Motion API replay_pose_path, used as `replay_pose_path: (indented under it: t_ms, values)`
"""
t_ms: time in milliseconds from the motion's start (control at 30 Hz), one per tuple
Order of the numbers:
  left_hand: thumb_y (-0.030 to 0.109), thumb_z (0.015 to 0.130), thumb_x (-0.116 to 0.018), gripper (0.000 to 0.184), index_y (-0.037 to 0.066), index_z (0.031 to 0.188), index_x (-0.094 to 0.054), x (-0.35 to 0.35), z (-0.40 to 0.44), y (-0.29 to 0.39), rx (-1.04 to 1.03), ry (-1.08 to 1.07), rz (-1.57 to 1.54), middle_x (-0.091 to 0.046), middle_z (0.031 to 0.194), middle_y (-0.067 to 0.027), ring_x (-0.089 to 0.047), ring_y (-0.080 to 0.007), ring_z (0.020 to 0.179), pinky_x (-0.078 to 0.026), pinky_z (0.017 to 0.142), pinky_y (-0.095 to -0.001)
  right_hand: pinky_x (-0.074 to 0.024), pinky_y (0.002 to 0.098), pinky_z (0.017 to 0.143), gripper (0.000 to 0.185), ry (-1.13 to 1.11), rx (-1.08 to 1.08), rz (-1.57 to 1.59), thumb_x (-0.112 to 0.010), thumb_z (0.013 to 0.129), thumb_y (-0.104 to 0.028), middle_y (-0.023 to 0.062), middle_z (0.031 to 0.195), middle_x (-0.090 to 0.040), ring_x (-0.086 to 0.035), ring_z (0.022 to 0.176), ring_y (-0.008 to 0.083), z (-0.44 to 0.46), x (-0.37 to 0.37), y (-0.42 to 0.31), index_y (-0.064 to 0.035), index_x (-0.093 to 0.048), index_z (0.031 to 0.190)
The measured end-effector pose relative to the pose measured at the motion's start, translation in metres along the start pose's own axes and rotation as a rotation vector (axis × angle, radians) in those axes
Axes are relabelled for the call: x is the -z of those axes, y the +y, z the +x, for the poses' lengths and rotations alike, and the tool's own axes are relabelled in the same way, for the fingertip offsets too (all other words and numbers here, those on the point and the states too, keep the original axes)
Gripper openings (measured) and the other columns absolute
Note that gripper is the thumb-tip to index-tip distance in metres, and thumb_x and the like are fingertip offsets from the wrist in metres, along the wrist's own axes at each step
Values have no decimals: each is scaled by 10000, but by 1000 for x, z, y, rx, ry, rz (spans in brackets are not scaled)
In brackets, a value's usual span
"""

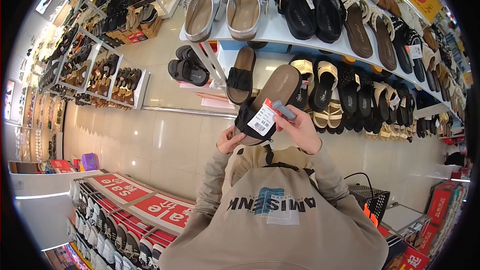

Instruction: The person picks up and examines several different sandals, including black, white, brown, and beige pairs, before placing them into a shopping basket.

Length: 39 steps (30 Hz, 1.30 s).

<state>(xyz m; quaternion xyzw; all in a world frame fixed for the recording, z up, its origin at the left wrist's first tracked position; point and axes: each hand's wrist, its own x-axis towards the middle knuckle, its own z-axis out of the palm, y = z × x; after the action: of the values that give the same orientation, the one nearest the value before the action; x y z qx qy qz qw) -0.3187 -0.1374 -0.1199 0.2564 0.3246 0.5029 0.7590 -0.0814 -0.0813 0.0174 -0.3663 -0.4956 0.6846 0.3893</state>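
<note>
Okay, price tag [261,118] readable, slide sandal [280,83] not yet down: our left hand [230,140] grips it, right hand [301,128] pinches grey cylinder [283,110].

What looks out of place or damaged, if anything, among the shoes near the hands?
Nothing looks spilled or clearly damaged. Only slightly odd: a single black-strapped sandal sits beside the white shelf post without a matching one next to it. The similar sandal in the left hand may be its pair.

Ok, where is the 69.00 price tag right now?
The price tag lies over the held black-strapped sandal near the middle of the head view, between the left hand and the right hand.
</note>
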Motion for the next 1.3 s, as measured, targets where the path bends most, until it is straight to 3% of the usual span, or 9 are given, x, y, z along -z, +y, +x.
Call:
replay_pose_path:
  t_ms: [400,567,667,833,900,1033,1133,1267,1300]
  values:
    - [-17,811,-540,442,-49,1224,-385,-5,-10,-1,-48,53,-15,-525,1141,-124,-529,-171,1021,-425,894,-292,-424,189,607,158,-28,-14,-59,-600,827,-146,-10,757,-529,-502,674,44,8,3,-8,-4,-543,864]
    - [42,783,-602,462,-50,1199,-423,-11,-16,26,-103,1,276,-536,1116,-90,-511,-133,1003,-389,884,-263,-424,254,701,221,522,372,-259,-591,831,-143,49,947,-518,-516,813,98,16,35,4,-10,-492,978]
    - [54,788,-603,457,-39,1201,-430,-18,-21,48,-48,-65,486,-540,1096,-78,-504,-130,1003,-386,884,-261,-375,199,693,256,317,166,-166,-507,889,-254,27,927,-516,-470,798,70,10,46,-7,-34,-496,1017]
    - [94,804,-611,437,-21,1192,-448,-30,-5,57,-76,-32,551,-554,1067,-61,-528,-126,956,-421,827,-252,-349,178,652,289,432,7,-173,-502,889,-305,-18,810,-499,-426,741,49,-12,63,12,-35,-502,991]
    - [115,813,-611,395,-22,1160,-479,-32,9,48,-76,226,277,-581,1006,-57,-560,-115,894,-451,751,-227,-302,172,587,274,456,-31,-94,-523,879,-300,-45,745,-443,-371,684,35,-20,75,36,-46,-515,979]
    - [148,822,-606,308,-29,1067,-546,-40,28,37,-170,339,219,-606,919,-69,-586,-103,802,-461,678,-197,-287,169,576,252,486,-1,-146,-520,881,-284,-42,756,-435,-355,683,36,-43,69,41,-45,-519,961]
    - [172,824,-604,307,-19,1059,-553,-40,36,40,-154,251,178,-612,915,-70,-585,-92,777,-459,660,-192,-453,249,754,357,499,-147,379,-501,886,-303,18,1000,-539,-526,928,99,-57,65,46,-37,-446,1117]
    - [162,857,-544,278,-39,1049,-543,-27,48,50,-86,273,386,-602,971,-85,-573,-125,871,-451,759,-230,-484,307,782,394,380,-228,429,-476,892,-334,39,1065,-540,-542,990,141,-59,66,57,-57,-413,1164]
    - [173,860,-542,274,-30,1044,-546,-36,50,56,-49,248,439,-604,959,-74,-574,-116,860,-450,752,-225,-489,309,767,371,488,-219,371,-459,899,-337,39,1058,-543,-551,970,141,-57,61,59,-63,-427,1148]
